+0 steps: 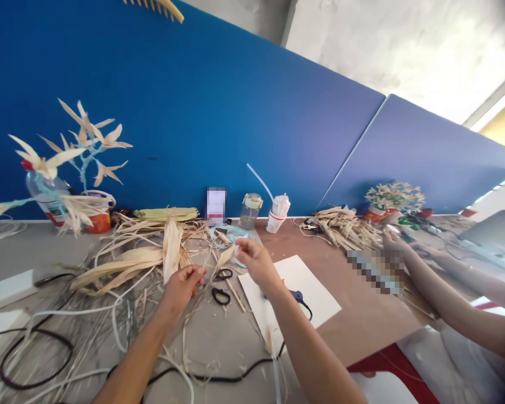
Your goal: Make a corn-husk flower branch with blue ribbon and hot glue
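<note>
My right hand [256, 261] pinches a small pale leaf-shaped piece of corn husk [225, 258] above the desk. To its left, my left hand [184, 287] is closed with thumb and fingertips together; what it holds, if anything, is too small to make out. Just behind my left hand stands a wider dried corn husk [172, 247], with more long husks [122, 266] lying to its left. Scissors with black handles [221, 296] lie between my hands. Beneath my right forearm is a white sheet [315, 297] with a blue tool [295, 295] on it, partly hidden.
At the back stand a phone [216, 206], a lidded jar [251, 210] and a cup [277, 216]. Husk flowers [90, 134] rise at left beside a bottle [46, 196]. Cables [219, 378] cross the front. A co-worker's arms [441, 292] reach in at right, near a husk pile [345, 227].
</note>
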The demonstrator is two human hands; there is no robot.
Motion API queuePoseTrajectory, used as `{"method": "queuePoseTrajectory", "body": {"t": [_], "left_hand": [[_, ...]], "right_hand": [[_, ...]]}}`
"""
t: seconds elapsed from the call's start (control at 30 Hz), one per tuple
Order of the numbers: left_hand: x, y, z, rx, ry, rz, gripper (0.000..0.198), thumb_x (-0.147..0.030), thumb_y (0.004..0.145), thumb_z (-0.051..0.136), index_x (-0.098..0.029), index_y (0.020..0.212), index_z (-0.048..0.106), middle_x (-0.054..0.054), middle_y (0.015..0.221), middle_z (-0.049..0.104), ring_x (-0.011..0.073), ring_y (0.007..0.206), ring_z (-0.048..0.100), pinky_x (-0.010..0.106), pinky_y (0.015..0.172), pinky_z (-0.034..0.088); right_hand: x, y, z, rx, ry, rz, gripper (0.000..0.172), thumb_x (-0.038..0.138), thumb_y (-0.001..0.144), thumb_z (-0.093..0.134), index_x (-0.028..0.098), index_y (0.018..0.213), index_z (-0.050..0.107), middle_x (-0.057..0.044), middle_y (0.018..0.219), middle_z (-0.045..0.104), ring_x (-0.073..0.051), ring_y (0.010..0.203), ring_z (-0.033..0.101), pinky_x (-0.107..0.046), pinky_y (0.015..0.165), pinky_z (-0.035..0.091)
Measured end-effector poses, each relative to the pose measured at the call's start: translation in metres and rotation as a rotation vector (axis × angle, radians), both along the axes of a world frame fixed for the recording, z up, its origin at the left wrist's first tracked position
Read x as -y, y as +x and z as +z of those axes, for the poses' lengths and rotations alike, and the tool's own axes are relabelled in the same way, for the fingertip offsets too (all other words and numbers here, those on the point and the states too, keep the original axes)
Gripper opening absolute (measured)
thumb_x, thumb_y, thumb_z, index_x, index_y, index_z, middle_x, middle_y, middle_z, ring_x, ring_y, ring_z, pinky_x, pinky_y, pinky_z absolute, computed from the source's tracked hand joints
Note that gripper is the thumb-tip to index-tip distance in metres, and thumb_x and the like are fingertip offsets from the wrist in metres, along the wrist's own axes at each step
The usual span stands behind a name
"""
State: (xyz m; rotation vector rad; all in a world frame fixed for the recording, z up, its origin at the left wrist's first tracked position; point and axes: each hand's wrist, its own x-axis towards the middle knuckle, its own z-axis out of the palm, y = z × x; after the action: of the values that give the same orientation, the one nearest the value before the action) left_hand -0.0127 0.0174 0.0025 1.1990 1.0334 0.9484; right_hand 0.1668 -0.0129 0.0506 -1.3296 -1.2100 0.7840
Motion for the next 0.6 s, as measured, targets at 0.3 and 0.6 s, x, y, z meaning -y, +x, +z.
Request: {"method": "queuePoseTrajectory", "body": {"t": [0.3, 0.6], "left_hand": [[0.002, 0.002, -0.001, -0.089, -0.017, -0.117, 0.042, -0.057, 0.065, 0.064, -0.016, 0.066, 0.057, -0.006, 0.05, 0.046, 0.0074, 0.042, 0.032, 0.021, 0.042, 0.023], [0.003, 0.004, -0.006, -0.112, -0.06, -0.177, 0.039, -0.053, 0.069, 0.062, -0.016, 0.061, 0.053, -0.005, 0.051, 0.047, 0.0064, 0.042, 0.03, 0.022, 0.043, 0.02]], "right_hand": [[-0.018, -0.037, -0.043, -0.322, -0.212, 0.22, 0.017, 0.033, 0.065, 0.061, 0.016, 0.065, 0.06, 0.007, 0.045, 0.047, -0.007, 0.041, 0.037, -0.021, 0.044, 0.026], [-0.013, -0.031, -0.042, -0.266, -0.144, 0.104, 0.018, 0.031, 0.067, 0.058, 0.016, 0.058, 0.055, 0.007, 0.046, 0.044, -0.007, 0.044, 0.034, -0.021, 0.046, 0.026]]}}
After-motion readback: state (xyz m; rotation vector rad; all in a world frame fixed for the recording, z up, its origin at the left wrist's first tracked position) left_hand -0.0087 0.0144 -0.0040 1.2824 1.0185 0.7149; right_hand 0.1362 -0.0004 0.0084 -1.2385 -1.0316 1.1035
